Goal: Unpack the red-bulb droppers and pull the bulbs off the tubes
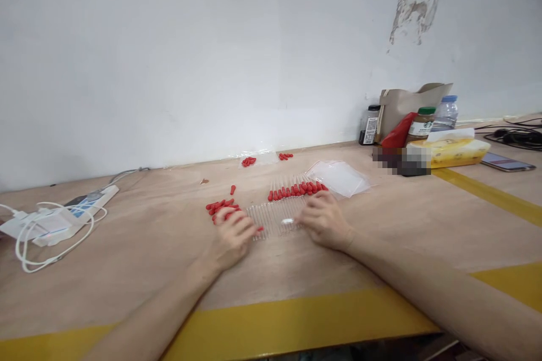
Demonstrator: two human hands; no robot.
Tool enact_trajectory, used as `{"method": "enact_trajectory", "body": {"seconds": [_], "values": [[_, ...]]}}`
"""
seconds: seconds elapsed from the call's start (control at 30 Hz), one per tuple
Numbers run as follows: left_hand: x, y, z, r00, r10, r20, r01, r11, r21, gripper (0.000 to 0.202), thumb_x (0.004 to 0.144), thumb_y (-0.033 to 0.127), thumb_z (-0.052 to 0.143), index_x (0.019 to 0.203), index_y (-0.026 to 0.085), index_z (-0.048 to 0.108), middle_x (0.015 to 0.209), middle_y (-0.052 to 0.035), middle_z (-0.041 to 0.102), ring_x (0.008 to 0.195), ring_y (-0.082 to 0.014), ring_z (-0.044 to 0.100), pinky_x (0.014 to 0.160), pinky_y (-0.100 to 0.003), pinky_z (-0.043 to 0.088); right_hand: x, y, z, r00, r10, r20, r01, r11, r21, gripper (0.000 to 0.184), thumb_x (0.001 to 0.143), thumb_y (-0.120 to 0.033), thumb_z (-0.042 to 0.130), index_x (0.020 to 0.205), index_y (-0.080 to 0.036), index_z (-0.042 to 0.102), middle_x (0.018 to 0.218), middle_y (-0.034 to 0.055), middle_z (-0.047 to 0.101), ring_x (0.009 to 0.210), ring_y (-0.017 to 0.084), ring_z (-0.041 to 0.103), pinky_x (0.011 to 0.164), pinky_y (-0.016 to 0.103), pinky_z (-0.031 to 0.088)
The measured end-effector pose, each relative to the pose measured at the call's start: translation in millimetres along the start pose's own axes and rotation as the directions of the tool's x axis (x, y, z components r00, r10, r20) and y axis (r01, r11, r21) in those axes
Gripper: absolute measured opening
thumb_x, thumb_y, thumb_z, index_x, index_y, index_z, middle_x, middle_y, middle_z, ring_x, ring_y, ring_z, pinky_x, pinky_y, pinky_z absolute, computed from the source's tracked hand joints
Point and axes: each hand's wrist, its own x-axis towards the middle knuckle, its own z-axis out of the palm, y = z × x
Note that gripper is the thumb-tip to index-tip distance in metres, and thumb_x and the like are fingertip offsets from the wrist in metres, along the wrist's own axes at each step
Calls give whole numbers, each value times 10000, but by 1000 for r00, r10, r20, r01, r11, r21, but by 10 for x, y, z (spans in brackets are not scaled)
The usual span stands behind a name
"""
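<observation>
My left hand (235, 235) is curled beside a pile of red rubber bulbs (215, 206), with one red rubber bulb (259, 229) poking out at its fingertips. A row of clear glass tubes (271, 215) lies side by side between my hands. My right hand (325, 220) bends over the right end of that row; its fingers are smeared by motion, and what they hold, if anything, cannot be made out. Just behind the row lie several glass droppers (292, 190) with red bulbs on their near ends.
Clear plastic bags (339, 177) lie behind my right hand. More red bulbs (249, 162) rest near the wall. A power strip (63, 220) with white cables is at left. Bottles, a tissue pack (455, 151) and a phone (508, 161) are at right. Yellow tape (305, 316) marks the front edge.
</observation>
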Motion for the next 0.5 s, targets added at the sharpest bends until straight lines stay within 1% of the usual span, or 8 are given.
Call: {"method": "enact_trajectory", "body": {"seconds": [0.07, 0.1, 0.13, 0.2, 0.3, 0.4, 0.43, 0.5], "values": [[-60, -201, -111, 981, -175, -85, 178, 984, 23, 79, 774, 244, 551, 751, 246, 627, 735, -1, 615, 731, -157, 548, 789, -362, 363, 24, 97, -84, 981, 187, -43, -188, 982, -12, 242, 856, -248, 406, 815, -236, 644, 736, 2, 651, 744, 134, 486, 845, 340, 219], [-77, -296, -169, 941, -305, -148, 310, 951, 13, 97, 775, 271, 545, 794, 245, 636, 764, -16, 597, 723, -157, 543, 744, -332, 399, 44, 134, -120, 965, 258, -38, -259, 966, -15, 246, 861, -274, 404, 845, -237, 646, 756, 8, 654, 753, 136, 496, 836, 335, 224], [-84, -382, -221, 872, -442, -210, 449, 893, -15, 145, 790, 289, 516, 850, 238, 637, 816, -30, 575, 747, -160, 543, 735, -317, 420, 65, 161, -147, 948, 317, -19, -317, 948, -18, 254, 864, -293, 399, 861, -238, 647, 768, 13, 656, 761, 139, 506, 818, 329, 232], [-81, -516, -291, 754, -616, -228, 621, 781, -59, 227, 799, 336, 475, 910, 222, 637, 875, -45, 535, 754, -159, 536, 723, -299, 446, 102, 192, -176, 911, 407, 61, -406, 913, -30, 265, 862, -293, 390, 872, -243, 650, 794, 16, 661, 776, 145, 527, 768, 306, 259], [-103, -668, -270, 627, -772, -102, 766, 635, -101, 307, 779, 368, 445, 949, 197, 635, 895, -58, 518, 743, -163, 537, 690, -290, 462, 109, 223, -169, 830, 524, 190, -524, 850, -54, 255, 829, -239, 396, 879, -234, 646, 845, 16, 667, 755, 144, 556, 686, 266, 299], [-188, -805, -144, 497, -863, 90, 856, 470, -217, 364, 750, 376, 450, 1021, 182, 596, 821, -47, 555, 727, -167, 556, 642, -273, 461, 72, 266, -131, 760, 605, 237, -603, 793, -90, 234, 802, -227, 410, 870, -213, 633, 823, 23, 667, 705, 147, 567, 621, 246, 316], [-216, -842, -97, 464, -876, 130, 869, 421, -260, 388, 741, 388, 462, 1050, 179, 570, 794, -37, 564, 710, -162, 561, 626, -266, 458, 58, 279, -114, 749, 619, 238, -615, 782, -98, 221, 796, -226, 415, 859, -207, 627, 810, 25, 664, 698, 149, 567, 607, 243, 319], [-250, -892, -16, 435, -886, 159, 875, 374, -307, 437, 713, 424, 504, 1071, 174, 529, 775, -26, 578, 677, -150, 561, 599, -254, 449, 39, 296, -70, 743, 623, 245, -623, 777, -87, 202, 781, -205, 425, 848, -194, 616, 819, 31, 656, 706, 148, 567, 595, 234, 332]]}}
